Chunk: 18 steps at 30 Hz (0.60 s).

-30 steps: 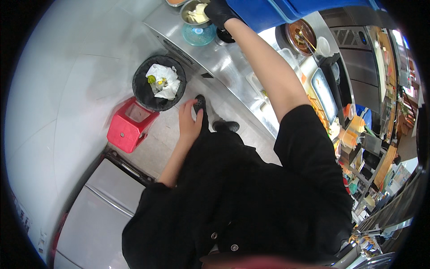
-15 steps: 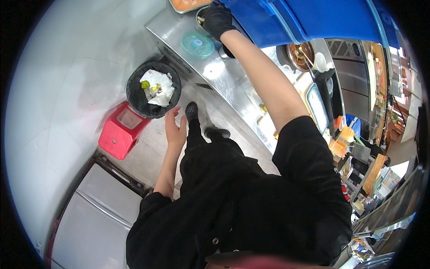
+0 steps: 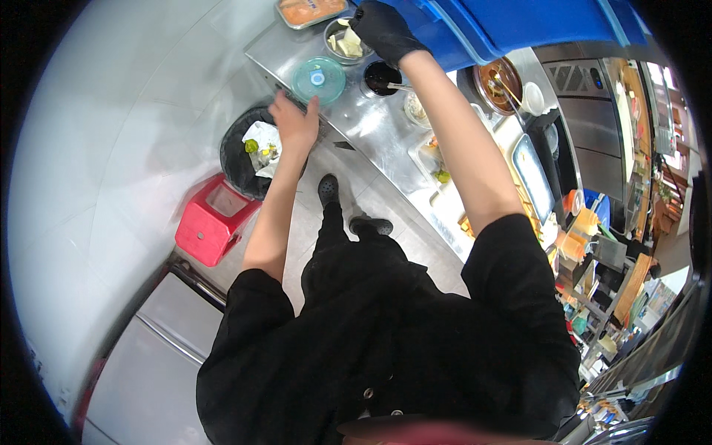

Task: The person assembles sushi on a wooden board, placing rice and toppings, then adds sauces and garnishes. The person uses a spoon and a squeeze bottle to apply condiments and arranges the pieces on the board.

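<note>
My right hand (image 3: 383, 32), in a black glove, is at the right rim of a clear round container (image 3: 347, 46) with pale cut pieces in it. Its fingers are curled, and what they hold, if anything, is hidden. Bare and slightly blurred, my left hand (image 3: 297, 124) has its thumb and fingers apart and nothing in it. It hovers over the edge of a black-lined bin (image 3: 236, 157), just below a round teal lid (image 3: 319, 80) on the steel counter (image 3: 363, 122).
A tray of orange food (image 3: 310, 9) sits at the counter's far end. Beside the container stands a dark sauce pot (image 3: 381, 78). Large blue bins (image 3: 534, 26) overhang the counter. A red stool (image 3: 215, 222) is by the bin, and a brown sauce pan (image 3: 498, 83) lies farther right.
My left hand has moved up and forward from beside the bin toward the teal lid. My right hand has shifted right, uncovering more of the container and its pale pieces.
</note>
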Each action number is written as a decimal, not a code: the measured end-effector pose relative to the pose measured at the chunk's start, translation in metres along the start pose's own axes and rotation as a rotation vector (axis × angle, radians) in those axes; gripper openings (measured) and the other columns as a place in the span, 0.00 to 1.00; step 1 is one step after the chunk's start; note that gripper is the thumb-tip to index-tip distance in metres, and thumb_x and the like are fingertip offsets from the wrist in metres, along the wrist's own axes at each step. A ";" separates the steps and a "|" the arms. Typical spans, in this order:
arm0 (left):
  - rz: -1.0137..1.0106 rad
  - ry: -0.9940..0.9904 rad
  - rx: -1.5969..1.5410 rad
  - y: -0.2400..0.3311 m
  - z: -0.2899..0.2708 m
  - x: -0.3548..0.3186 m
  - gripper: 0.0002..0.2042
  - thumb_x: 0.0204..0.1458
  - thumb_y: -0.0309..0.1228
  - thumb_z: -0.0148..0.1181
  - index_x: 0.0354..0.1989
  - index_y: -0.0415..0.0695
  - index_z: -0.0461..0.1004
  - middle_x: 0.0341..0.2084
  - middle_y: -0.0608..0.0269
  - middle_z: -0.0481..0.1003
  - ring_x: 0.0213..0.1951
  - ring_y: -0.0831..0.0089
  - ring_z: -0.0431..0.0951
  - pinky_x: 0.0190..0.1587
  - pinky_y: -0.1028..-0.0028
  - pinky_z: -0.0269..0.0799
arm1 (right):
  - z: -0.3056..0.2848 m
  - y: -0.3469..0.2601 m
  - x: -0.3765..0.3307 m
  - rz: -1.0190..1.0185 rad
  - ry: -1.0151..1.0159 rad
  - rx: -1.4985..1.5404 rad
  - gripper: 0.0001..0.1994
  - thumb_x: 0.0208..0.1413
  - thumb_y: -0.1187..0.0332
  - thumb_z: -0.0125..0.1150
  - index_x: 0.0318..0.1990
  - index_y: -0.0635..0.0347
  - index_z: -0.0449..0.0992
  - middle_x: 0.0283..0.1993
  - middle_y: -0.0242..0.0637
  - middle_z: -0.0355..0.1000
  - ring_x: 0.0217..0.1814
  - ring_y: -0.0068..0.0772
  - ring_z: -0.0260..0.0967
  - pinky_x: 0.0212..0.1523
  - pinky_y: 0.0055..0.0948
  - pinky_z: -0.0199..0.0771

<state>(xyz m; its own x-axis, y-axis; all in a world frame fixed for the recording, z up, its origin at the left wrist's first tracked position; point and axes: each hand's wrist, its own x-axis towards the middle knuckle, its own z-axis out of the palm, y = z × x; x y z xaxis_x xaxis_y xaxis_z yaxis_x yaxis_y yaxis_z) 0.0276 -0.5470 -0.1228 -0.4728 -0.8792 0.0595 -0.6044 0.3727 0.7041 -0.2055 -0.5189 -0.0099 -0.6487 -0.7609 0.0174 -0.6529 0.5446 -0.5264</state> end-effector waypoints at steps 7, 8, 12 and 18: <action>0.318 -0.400 -0.886 0.119 -0.089 -0.032 0.24 0.56 0.28 0.64 0.60 0.39 0.67 0.45 0.55 0.77 0.42 0.71 0.77 0.47 0.73 0.72 | -0.102 -0.008 -0.199 0.177 -0.041 0.824 0.09 0.59 0.74 0.65 0.46 0.64 0.78 0.41 0.33 0.79 0.42 0.22 0.75 0.44 0.24 0.75; 0.390 -0.510 -0.868 0.133 -0.090 -0.040 0.21 0.55 0.26 0.64 0.58 0.39 0.70 0.43 0.57 0.78 0.41 0.73 0.78 0.46 0.74 0.72 | -0.104 -0.003 -0.225 0.220 -0.019 0.915 0.11 0.58 0.75 0.66 0.47 0.64 0.77 0.43 0.33 0.79 0.43 0.23 0.76 0.46 0.24 0.77; 0.609 -0.796 -0.775 0.171 -0.064 -0.095 0.12 0.53 0.21 0.66 0.46 0.38 0.77 0.39 0.61 0.80 0.39 0.77 0.79 0.42 0.76 0.75 | -0.107 0.026 -0.322 0.337 0.159 1.037 0.14 0.57 0.77 0.67 0.50 0.64 0.76 0.47 0.35 0.78 0.44 0.25 0.77 0.48 0.26 0.79; 0.543 -1.155 -0.880 0.207 -0.021 -0.202 0.11 0.52 0.17 0.65 0.44 0.37 0.78 0.37 0.61 0.79 0.39 0.75 0.80 0.44 0.76 0.77 | -0.110 0.060 -0.448 0.503 0.371 1.168 0.09 0.56 0.77 0.66 0.44 0.67 0.78 0.43 0.35 0.78 0.40 0.24 0.76 0.42 0.25 0.78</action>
<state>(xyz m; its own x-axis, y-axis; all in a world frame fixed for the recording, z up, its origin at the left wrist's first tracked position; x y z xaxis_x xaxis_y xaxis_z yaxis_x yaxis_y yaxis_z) 0.0116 -0.2986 0.0255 -0.9736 0.1529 0.1695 0.1570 -0.0905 0.9835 0.0023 -0.1067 0.0441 -0.9091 -0.3239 -0.2619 0.2856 -0.0270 -0.9580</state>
